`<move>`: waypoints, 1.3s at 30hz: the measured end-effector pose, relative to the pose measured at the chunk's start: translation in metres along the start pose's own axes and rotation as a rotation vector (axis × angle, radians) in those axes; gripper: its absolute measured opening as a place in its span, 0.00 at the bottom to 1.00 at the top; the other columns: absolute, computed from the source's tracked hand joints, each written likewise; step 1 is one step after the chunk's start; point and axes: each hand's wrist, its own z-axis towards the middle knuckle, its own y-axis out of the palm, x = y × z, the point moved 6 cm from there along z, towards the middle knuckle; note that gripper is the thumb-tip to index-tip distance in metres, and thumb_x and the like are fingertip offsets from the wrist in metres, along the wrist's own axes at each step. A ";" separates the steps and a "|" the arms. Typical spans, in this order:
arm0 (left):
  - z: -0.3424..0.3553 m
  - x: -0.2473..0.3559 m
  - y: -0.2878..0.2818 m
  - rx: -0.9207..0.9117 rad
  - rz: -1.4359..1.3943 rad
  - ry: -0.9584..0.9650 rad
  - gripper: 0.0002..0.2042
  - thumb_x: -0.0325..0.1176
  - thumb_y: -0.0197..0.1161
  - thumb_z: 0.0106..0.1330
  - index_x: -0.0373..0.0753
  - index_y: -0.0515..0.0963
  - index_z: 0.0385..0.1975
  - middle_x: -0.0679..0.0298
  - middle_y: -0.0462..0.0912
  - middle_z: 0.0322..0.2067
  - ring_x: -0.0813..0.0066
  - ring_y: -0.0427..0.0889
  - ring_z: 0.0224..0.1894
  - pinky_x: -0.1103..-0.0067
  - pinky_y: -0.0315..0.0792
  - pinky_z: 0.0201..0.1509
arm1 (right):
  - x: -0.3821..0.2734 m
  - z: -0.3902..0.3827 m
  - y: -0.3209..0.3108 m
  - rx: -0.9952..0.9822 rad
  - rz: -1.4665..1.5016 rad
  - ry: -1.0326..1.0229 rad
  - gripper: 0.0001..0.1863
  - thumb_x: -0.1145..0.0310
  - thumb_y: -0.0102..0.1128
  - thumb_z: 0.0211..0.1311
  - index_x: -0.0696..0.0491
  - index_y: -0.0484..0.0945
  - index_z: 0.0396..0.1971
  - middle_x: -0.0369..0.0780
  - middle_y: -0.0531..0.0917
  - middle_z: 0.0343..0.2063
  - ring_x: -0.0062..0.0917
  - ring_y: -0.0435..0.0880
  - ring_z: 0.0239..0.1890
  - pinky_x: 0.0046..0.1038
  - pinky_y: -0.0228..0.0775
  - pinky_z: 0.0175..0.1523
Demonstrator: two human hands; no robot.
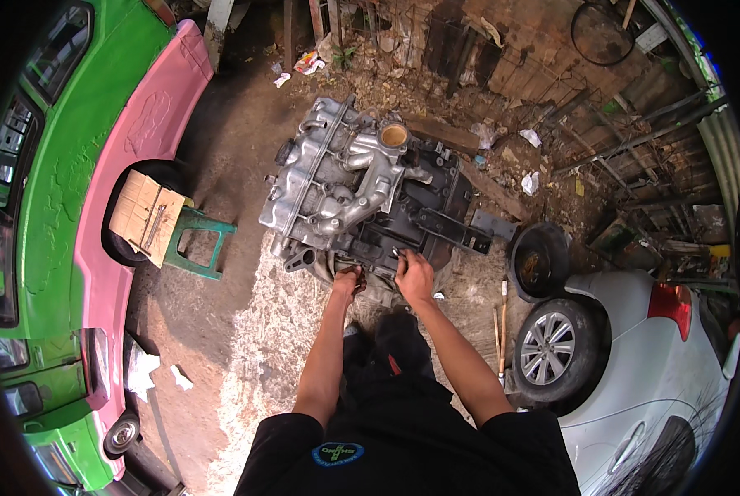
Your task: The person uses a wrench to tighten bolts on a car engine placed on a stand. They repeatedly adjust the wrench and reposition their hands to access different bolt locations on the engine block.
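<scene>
A car engine (306,186) sits on the ground in front of me, its silver valve cover to the left and a dark block to the right. A silver intake manifold (370,192) crosses its top, with a round tan opening at the far end. My left hand (349,282) is closed low against the engine's near edge; what its fingers hold, if anything, is hidden. Just right of it, my right hand (414,277) pinches at a small shiny metal piece beside the dark block, too small to name. A dark bracket (448,229) juts out rightward from the block.
On the left, a green plastic stool (195,240) carries cardboard (134,207) with wrenches on it, beside a green and pink vehicle (114,165). To the right are a black basin (540,258), long-handled brushes (502,331) and a silver car (634,331). Scrap and litter lie beyond the engine.
</scene>
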 end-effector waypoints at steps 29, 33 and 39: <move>0.007 0.021 -0.016 -0.002 0.511 0.308 0.08 0.31 0.75 0.66 0.31 0.87 0.34 0.62 0.89 0.28 0.75 0.81 0.25 0.76 0.72 0.29 | 0.005 -0.001 0.004 0.026 -0.025 -0.012 0.10 0.73 0.63 0.64 0.57 0.85 0.44 0.51 0.87 0.35 0.50 0.85 0.40 0.47 0.78 0.45; -0.005 0.039 -0.005 0.126 0.772 0.614 0.09 0.29 0.78 0.61 0.31 0.87 0.34 0.64 0.88 0.26 0.77 0.79 0.23 0.77 0.71 0.28 | 0.004 -0.001 0.004 0.016 -0.016 -0.008 0.10 0.74 0.63 0.64 0.58 0.84 0.43 0.51 0.87 0.35 0.50 0.85 0.40 0.47 0.78 0.45; -0.010 0.032 -0.006 0.064 0.631 0.398 0.10 0.31 0.76 0.64 0.32 0.88 0.40 0.65 0.88 0.28 0.77 0.79 0.23 0.76 0.72 0.28 | -0.001 0.000 -0.001 0.039 -0.001 -0.024 0.09 0.74 0.63 0.64 0.58 0.84 0.42 0.51 0.87 0.35 0.51 0.85 0.40 0.47 0.79 0.45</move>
